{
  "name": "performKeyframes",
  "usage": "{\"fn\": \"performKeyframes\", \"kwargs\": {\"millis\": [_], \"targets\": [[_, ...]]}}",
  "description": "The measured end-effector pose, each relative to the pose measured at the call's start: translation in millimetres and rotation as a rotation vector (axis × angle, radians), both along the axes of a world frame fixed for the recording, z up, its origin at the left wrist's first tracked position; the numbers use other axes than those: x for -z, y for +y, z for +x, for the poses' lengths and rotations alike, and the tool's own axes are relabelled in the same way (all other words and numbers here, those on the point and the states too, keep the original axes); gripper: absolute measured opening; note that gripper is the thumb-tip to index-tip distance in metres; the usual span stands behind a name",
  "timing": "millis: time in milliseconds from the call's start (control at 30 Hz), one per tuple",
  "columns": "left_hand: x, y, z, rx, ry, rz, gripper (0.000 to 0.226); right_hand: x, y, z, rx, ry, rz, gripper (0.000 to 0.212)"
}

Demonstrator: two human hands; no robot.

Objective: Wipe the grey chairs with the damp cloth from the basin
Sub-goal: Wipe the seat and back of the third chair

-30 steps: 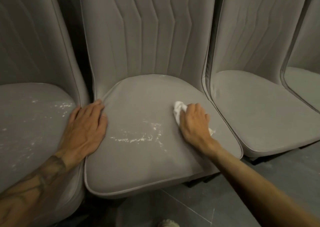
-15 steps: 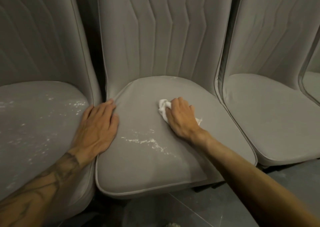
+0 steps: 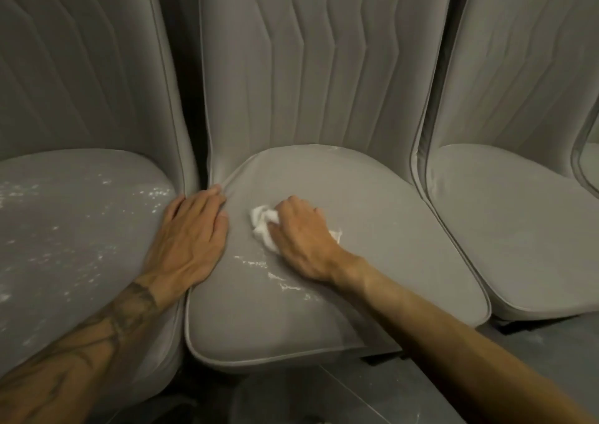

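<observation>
Three grey chairs stand side by side, their seats nearly touching, and the person leans over the middle chair (image 3: 324, 320). The right hand (image 3: 301, 239) lies on the middle of that seat, knuckles up, with its fingers curled down over a crumpled white cloth (image 3: 262, 226). The cloth is bunched under the fingers and palm and pressed against the upholstery. A wad of it sticks out past the fingertips on the left, and a small corner shows by the wrist side on the right.

The left hand (image 3: 191, 239) rests flat on the left edge of the same seat, just beside the seam where the left chair (image 3: 64, 235) meets it. Its fingers are straight and close together, holding nothing, and the fingertips reach the crease at the foot of the backrest. A dark tattoo (image 3: 113, 320) runs along that forearm.

Just in front of the right hand a thin trail of white specks (image 3: 278, 277) lies across the middle seat, between the wrist and the front edge. The left chair carries many more of these marks (pale flecks scattered over most of its seat). The right chair (image 3: 518, 229) shows a plain, even grey surface. All three backrests have vertical stitched channels with a zigzag bend. A sliver of a fourth seat (image 3: 591, 164) shows at the far right edge, and dark grey floor (image 3: 544, 352) lies below the seat fronts.
</observation>
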State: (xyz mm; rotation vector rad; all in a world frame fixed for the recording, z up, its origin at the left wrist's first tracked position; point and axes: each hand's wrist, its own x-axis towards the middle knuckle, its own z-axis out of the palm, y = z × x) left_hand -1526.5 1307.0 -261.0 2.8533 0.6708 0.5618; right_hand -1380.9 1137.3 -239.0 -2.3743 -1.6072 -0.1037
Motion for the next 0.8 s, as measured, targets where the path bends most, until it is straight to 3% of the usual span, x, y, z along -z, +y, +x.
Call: {"fn": "performKeyframes", "kwargs": {"millis": [100, 300, 500, 667, 800], "targets": [[-7.3, -0.9, -2.8, 0.001, -0.001, 0.006, 0.057, 2.2, -6.1, -7.8, -0.173, 0.041, 0.012, 0.039], [-15.0, 2.0, -14.6, 0.053, 0.061, 0.009, 0.061, -6.6, 41.3, 29.0, 0.077, 0.013, -0.048, 0.027], [-6.0, 5.4, -30.3, 0.085, 0.118, 0.061, 0.059, 5.4, 19.9, -15.4, -0.281, 0.059, 0.012, 0.028], [-6.8, 1.1, -31.5, 0.073, 0.081, 0.028, 0.053, -11.4, 50.6, 0.6, -0.068, 0.012, -0.087, 0.027], [-5.8, 4.3, -31.8, 0.114, 0.118, -0.023, 0.060, -2.8, 25.6, -53.4, -0.287, 0.076, 0.030, 0.032]]}}
